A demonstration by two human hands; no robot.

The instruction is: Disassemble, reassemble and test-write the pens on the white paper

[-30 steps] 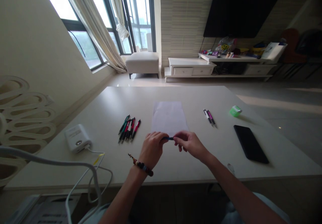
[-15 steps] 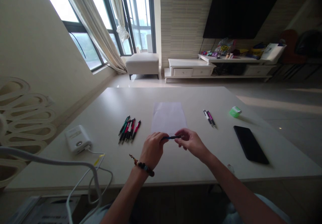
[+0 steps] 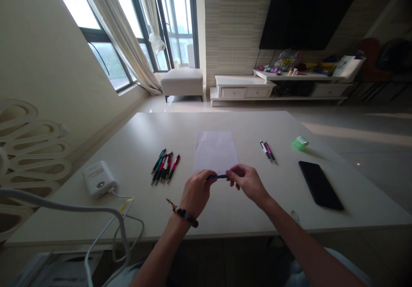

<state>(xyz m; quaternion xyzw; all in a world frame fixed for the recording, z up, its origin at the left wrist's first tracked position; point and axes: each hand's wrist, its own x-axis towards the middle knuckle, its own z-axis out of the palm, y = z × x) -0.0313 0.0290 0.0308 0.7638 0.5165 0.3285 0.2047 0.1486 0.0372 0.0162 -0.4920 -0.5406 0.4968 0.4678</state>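
Observation:
A blue pen (image 3: 220,176) with a dark grip lies level between my two hands, over the near edge of a white sheet of paper (image 3: 216,149). My left hand (image 3: 197,189), with a beaded bracelet on the wrist, pinches its left end. The thumb and fingers of my right hand (image 3: 247,181) close on its right end and hide the tip. Left of the paper, several pens (image 3: 165,166) in green, red, black and white lie in a loose bunch. Two more pens (image 3: 268,151), one white and one purple, rest to the right.
A black phone (image 3: 321,185) and a small green box (image 3: 300,143) lie at the right of the white table (image 3: 174,128). At the left is a white power adapter (image 3: 99,178), its cable (image 3: 111,209) looping over the near edge.
My right hand has shifted slightly left along the pen and its thumb and fingers have closed over the right end. The left hand stays nearly in place.

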